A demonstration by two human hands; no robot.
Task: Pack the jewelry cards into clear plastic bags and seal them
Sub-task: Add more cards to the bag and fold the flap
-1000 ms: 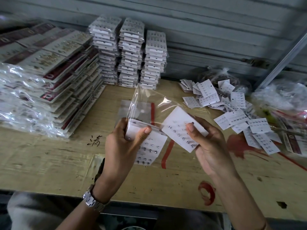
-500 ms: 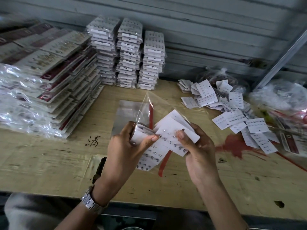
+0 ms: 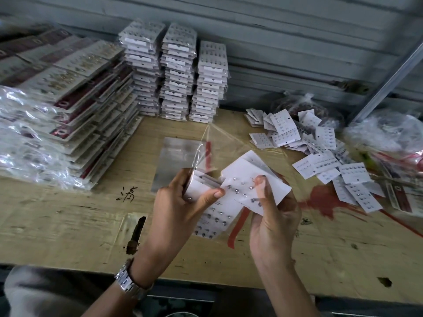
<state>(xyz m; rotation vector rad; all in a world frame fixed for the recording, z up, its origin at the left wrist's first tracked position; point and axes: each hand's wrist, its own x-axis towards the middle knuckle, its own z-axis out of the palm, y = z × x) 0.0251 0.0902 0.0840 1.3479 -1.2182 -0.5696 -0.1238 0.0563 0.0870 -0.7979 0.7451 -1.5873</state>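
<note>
Two hands work just above a wooden table [image 3: 68, 225]. The left hand [image 3: 180, 211] grasps the mouth of a clear bag [image 3: 212, 152], with its thumb pressed on the cards [image 3: 215, 218] inside, which hang below it. The right hand [image 3: 272, 227] pinches a white card of studs [image 3: 242, 179], whose left edge meets the left thumb. Whether this card sits inside the bag cannot be told. Empty bags [image 3: 176, 161] lie flat behind the hands. Loose cards [image 3: 320, 152] are scattered at the right, and three packed stacks [image 3: 178, 74] stand at the back.
</note>
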